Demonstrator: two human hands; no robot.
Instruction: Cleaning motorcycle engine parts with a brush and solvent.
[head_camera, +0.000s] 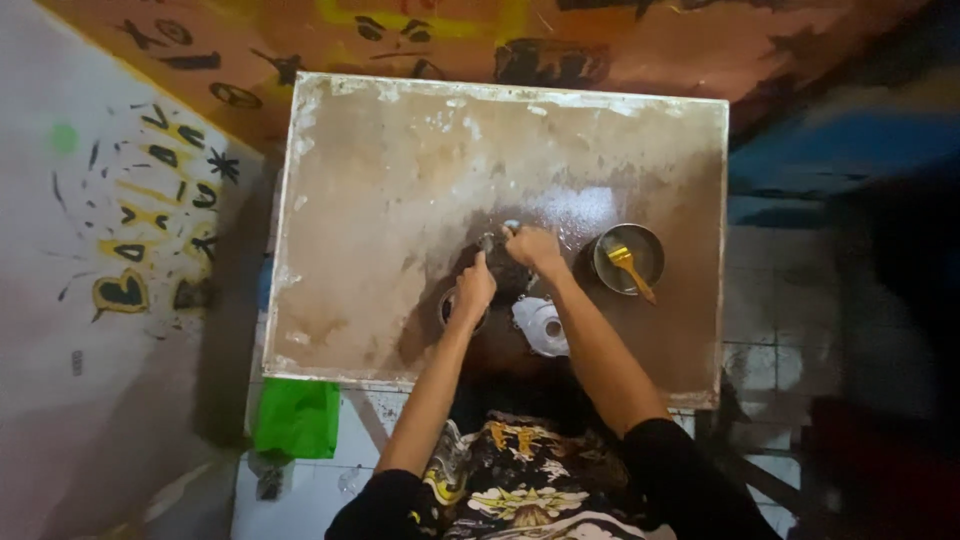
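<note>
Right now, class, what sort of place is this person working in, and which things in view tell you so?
Probably an informal workshop or repair corner. A worn, stained worktable stands by graffiti-painted walls; a metal bowl holds a yellow brush; both hands work on dark metal parts.

A rectangular, stained brown counter (380, 200) with a worn white edge fills the centre. On its right part stands a round metal bowl (628, 259) containing a yellow-handled brush (631, 270). A bright green bag (297, 418) lies below the counter's left corner on the pale tiled floor (300, 495). A painted wall (120, 220) with black and yellow markings runs along the left.
</note>
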